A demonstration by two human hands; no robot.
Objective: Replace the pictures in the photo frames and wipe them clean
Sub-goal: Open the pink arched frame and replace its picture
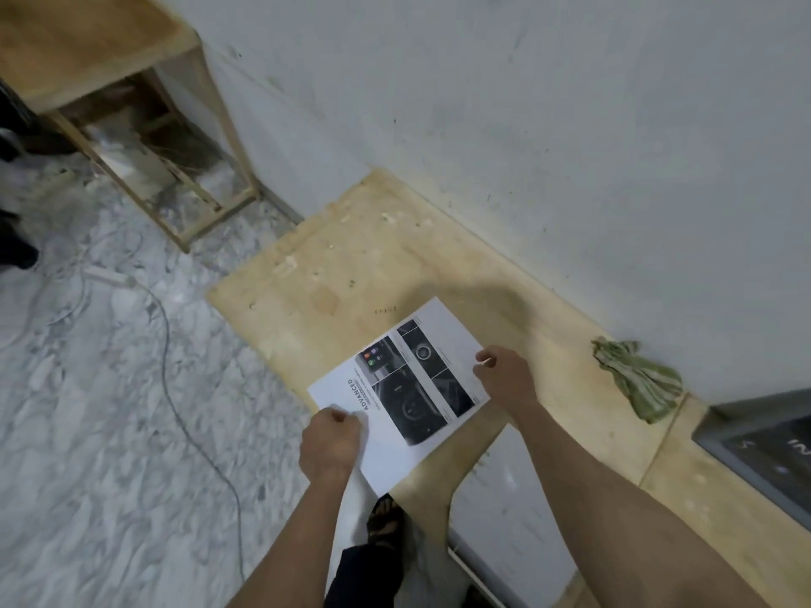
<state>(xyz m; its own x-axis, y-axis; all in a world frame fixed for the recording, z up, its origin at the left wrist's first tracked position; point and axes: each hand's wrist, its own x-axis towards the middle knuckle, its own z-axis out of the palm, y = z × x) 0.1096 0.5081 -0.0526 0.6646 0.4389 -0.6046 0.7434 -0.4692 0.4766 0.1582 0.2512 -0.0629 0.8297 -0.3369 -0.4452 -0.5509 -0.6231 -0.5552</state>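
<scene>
Two hands are engaged: left hand (pixel 330 441) fingers are curled onto the near-left corner of the printed sheet (pixel 406 388), right hand (pixel 504 374) fingers are pinched on its far-right edge. Sheet is held flat just above the plywood counter (pixel 351 256). A frame (pixel 763 441) is partly seen at right, a green cloth (pixel 636 379) between. Step judged: picture being handled for insertion. Next, alignment with a frame opening is called for; wiping not yet done.

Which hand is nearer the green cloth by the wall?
Right. The right hand grips the printed sheet's edge nearest the green cloth; the left hand grips the opposite edge.
</scene>
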